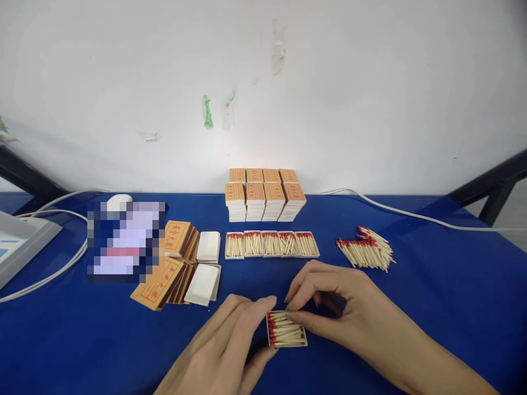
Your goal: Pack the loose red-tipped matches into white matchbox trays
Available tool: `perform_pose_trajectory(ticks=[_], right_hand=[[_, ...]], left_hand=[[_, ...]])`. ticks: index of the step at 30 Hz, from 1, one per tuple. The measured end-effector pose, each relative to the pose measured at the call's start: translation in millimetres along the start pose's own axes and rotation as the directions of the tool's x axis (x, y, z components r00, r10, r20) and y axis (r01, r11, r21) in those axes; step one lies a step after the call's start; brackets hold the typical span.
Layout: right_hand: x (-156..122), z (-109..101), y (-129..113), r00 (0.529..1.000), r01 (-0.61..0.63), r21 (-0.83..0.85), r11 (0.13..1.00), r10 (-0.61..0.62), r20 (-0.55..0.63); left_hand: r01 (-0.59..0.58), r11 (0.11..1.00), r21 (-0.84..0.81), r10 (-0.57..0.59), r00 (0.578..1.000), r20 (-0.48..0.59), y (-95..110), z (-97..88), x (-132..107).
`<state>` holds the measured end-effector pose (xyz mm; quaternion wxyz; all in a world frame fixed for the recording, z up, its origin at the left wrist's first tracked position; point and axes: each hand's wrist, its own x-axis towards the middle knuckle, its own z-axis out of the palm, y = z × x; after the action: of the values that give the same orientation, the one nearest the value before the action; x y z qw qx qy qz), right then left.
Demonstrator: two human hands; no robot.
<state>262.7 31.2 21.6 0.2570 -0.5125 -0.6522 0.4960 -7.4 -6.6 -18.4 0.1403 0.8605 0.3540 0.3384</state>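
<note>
A small white matchbox tray (287, 345), filled with red-tipped matches (288, 330) lying sideways, rests on the blue table near me. My left hand (230, 343) holds it from the left, thumb at the near edge and index finger by the far left corner. Over its far right part, my right hand (333, 307) has thumb and fingers brought close together, the thumb touching the matches. Whatever lies between those fingertips is too small to make out. Beyond my hands stands a row of several match-filled trays (263, 244). A loose pile of matches (366, 249) lies to the right.
Stacked closed matchboxes (265, 195) stand by the wall. Left of centre are flat matchbox sleeves (162, 282) and empty-looking white trays (203, 282). A pixelated flat object (132, 238), a white mouse-like object (119, 202) and cables (53, 288) lie farther left.
</note>
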Motion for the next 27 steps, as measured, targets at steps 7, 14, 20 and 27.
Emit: perform_pose_trajectory(ticks=[7,14,20,27], right_hand=[[-5,-10,-1,0.997,-0.014,-0.226,0.974,0.032,0.077],[-10,-15,3,0.976,-0.060,-0.253,0.966,0.110,0.189],[-11,-11,-8,0.953,0.041,-0.315,0.948,0.058,0.298],[-7,-8,-8,0.980,0.028,-0.366,0.930,0.046,0.194]], left_hand=[[0.020,0.999,-0.033,-0.020,1.000,0.017,0,-1.2,-2],[-0.009,1.000,0.021,0.010,0.999,-0.048,1,-1.9,4],[0.040,0.997,0.060,-0.039,0.999,-0.014,-1,-1.0,-4],[0.124,0.988,0.094,-0.125,0.992,0.004,6,-3.0,-8]])
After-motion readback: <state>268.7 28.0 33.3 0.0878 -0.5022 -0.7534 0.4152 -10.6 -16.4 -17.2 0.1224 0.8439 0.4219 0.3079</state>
